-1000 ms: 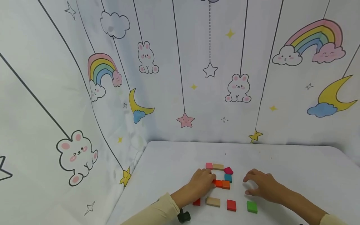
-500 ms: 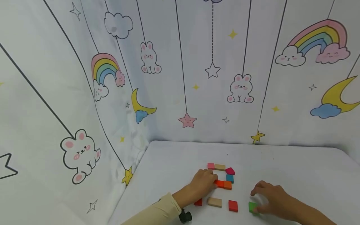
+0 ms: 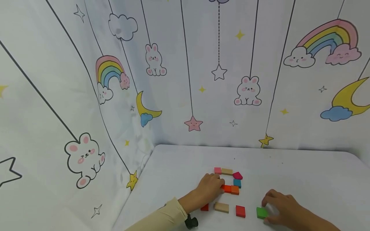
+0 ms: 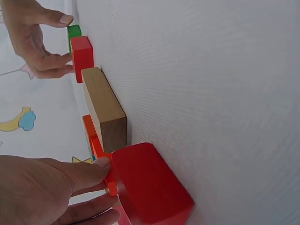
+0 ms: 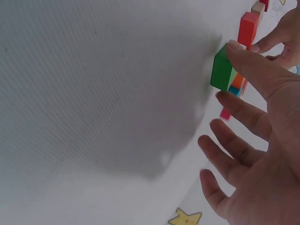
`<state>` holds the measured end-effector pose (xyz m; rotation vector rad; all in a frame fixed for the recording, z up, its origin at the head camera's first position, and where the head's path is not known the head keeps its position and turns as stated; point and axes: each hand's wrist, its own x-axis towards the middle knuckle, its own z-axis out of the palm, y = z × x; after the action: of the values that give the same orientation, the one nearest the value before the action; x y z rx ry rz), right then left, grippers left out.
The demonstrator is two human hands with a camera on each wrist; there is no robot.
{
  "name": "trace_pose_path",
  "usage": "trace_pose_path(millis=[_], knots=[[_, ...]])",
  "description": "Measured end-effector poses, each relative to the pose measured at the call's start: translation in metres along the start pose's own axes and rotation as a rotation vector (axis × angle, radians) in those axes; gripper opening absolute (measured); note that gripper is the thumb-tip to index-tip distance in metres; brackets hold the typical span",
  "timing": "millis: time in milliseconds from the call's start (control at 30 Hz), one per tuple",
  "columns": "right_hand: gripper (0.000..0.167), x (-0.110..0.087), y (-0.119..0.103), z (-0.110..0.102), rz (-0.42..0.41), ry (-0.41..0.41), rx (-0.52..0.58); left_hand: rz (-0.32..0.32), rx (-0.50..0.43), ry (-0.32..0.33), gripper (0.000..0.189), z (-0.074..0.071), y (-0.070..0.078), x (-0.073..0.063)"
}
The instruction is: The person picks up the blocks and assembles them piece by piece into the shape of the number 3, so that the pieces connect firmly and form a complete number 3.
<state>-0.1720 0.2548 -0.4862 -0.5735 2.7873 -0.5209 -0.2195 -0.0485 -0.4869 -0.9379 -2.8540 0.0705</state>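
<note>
In the head view my left hand (image 3: 209,186) pinches the left end of an orange-red block (image 3: 227,188) between thumb and fingers. An orange block (image 3: 234,190) touches that block's right end. My right hand (image 3: 284,208) is at the green block (image 3: 261,212) on the right. Its thumb is against the near corner and its index fingertip is close to the far side; the other fingers are spread apart in the right wrist view. A red block (image 3: 240,211), a wooden block (image 3: 221,207) and a darker red block (image 3: 204,207) lie spaced out left of the green one.
Behind lie a pink block (image 3: 217,170), a wooden strip (image 3: 226,171), a crimson pentagon block (image 3: 237,175) and a blue block (image 3: 237,183), forming a curve. A black knob-like part (image 3: 191,222) shows under the left wrist. A patterned curtain (image 3: 173,96) borders the white table (image 3: 173,166).
My right hand has come down and nearer to the green block, its thumb shifting from over the block to its corner. The left hand stays at the orange-red block.
</note>
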Motion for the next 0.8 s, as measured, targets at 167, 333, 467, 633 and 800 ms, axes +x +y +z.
trace_pose_path(millis=[167,333,467,633,800], knots=[[0.037,-0.0006,-0.0018,0.0034,0.021,-0.003,-0.015,-0.004,-0.002,0.0,0.026,-0.0016,0.0005,-0.0003],[0.038,-0.0014,-0.0028,0.0037,0.026,0.01,-0.034,-0.006,-0.004,0.004,0.025,-0.0033,0.0013,-0.0011],[0.037,-0.0024,-0.0034,0.0028,0.014,0.012,-0.04,-0.007,-0.01,0.007,0.025,-0.0031,0.0008,-0.0016],[0.037,-0.005,-0.0039,0.0004,-0.012,0.039,-0.031,-0.008,-0.008,0.011,0.026,-0.0026,0.0004,-0.0012],[0.035,-0.0059,-0.0055,0.0,-0.019,0.042,-0.032,-0.005,0.002,0.013,0.026,-0.0022,0.0006,-0.0014]])
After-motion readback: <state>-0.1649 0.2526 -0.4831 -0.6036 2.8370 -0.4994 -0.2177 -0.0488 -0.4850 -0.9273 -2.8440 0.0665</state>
